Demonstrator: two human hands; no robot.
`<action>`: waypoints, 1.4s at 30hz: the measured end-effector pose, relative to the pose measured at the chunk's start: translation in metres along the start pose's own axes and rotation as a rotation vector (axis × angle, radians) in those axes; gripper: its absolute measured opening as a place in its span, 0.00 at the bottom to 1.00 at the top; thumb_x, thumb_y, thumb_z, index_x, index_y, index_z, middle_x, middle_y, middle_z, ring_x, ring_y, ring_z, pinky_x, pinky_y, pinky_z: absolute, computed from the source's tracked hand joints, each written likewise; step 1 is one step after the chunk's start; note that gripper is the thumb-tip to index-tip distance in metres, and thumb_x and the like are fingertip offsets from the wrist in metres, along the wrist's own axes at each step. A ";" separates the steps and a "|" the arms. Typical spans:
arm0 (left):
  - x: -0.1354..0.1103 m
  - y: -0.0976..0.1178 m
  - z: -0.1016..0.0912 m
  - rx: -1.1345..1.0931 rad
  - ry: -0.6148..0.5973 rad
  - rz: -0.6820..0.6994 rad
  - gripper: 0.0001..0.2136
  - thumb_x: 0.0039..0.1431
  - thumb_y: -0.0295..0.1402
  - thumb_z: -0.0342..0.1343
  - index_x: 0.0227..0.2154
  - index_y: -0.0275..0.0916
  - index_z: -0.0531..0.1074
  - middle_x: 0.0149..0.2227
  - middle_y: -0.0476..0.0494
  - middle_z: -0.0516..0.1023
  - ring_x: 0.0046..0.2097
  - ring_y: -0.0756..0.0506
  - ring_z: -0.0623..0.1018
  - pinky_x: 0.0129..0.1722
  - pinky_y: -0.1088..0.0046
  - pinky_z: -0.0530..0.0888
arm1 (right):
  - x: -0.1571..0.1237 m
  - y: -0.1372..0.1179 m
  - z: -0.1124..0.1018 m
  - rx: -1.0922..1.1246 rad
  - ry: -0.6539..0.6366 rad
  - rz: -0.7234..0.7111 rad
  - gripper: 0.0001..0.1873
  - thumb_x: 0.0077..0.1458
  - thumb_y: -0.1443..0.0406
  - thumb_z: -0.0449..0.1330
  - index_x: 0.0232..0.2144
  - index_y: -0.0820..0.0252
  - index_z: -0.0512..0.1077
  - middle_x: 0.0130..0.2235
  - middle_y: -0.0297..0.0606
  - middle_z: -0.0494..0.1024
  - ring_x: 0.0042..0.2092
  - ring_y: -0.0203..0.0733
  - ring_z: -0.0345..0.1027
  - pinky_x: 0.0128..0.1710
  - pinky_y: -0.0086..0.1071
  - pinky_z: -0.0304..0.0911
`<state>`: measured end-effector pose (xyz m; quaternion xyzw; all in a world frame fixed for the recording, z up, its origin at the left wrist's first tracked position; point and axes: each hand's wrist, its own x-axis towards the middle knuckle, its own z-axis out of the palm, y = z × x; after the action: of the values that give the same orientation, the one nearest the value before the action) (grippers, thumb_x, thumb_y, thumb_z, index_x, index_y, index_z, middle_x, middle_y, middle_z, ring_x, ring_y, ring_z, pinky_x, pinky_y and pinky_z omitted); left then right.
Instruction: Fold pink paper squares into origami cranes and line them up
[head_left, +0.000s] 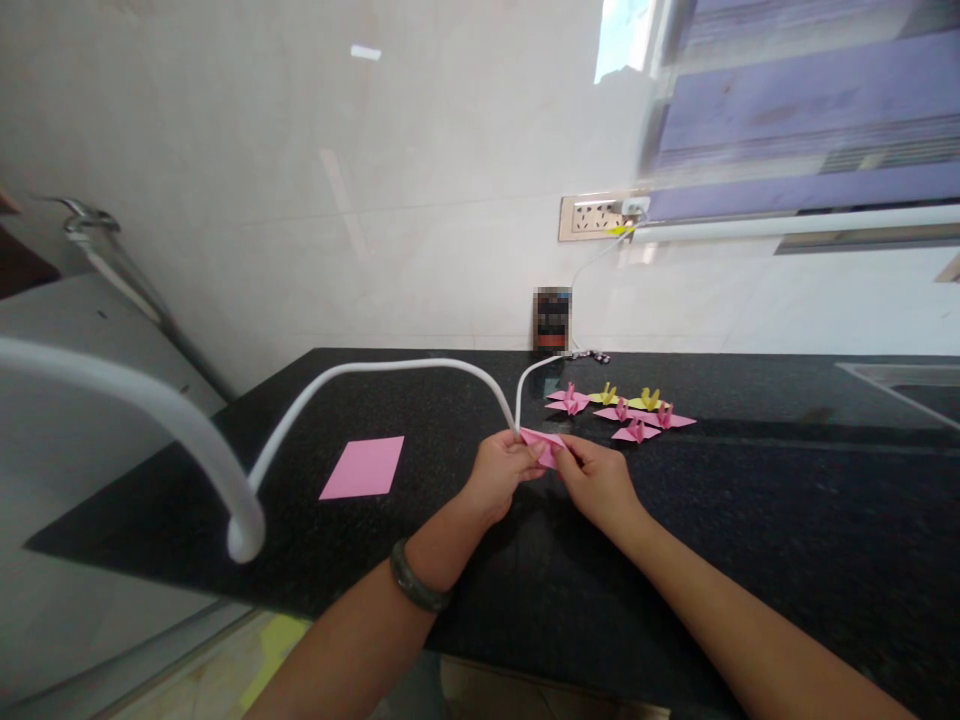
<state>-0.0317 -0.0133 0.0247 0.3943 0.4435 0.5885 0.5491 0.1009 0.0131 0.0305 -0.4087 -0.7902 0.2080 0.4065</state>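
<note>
Both my hands meet over the black counter and pinch a partly folded pink paper. My left hand grips its left end with closed fingers. My right hand grips its right side, fingers also closed. Just behind the hands, several finished paper cranes in pink and yellow lie on the counter. A flat pink paper square lies to the left of my left hand.
A white cable arcs across the counter from the lower left towards the hands and up to a wall socket strip. A small dark object leans against the tiled wall. A sink edge shows at far right.
</note>
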 end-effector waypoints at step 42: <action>0.005 -0.002 -0.002 0.017 0.181 0.117 0.15 0.41 0.38 0.56 0.28 0.30 0.72 0.22 0.46 0.70 0.22 0.54 0.66 0.24 0.78 0.63 | 0.002 0.012 -0.002 0.486 -0.466 0.327 0.15 0.47 0.56 0.50 0.20 0.62 0.62 0.18 0.29 0.63 0.19 0.29 0.57 0.17 0.22 0.55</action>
<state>-0.0335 -0.0084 0.0220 0.3694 0.4726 0.6491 0.4679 0.1074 0.0215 0.0250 -0.3631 -0.7133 0.5390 0.2624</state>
